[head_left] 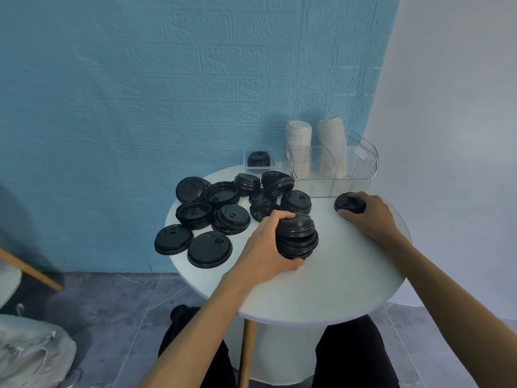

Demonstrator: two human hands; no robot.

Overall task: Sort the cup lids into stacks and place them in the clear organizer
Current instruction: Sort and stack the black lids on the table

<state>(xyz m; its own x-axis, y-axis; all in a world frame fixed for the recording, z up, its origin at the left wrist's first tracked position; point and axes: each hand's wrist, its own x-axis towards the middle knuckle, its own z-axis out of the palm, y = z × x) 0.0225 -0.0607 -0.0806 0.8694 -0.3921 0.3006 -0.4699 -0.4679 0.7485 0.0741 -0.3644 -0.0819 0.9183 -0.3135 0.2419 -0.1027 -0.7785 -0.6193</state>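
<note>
Hands grip lid stack and single lid.

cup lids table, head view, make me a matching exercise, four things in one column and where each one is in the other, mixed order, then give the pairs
Things
1. stack of black lids
2. single black lid
3. white lid stacks
4. small clear tray

Places
A. standing in the clear organizer
B. under the fingers of the right hand
C. gripped by the left hand
D. at the table's far edge by the blue wall, holding a few black lids

Pairs: 1-C, 2-B, 3-A, 4-D
</note>
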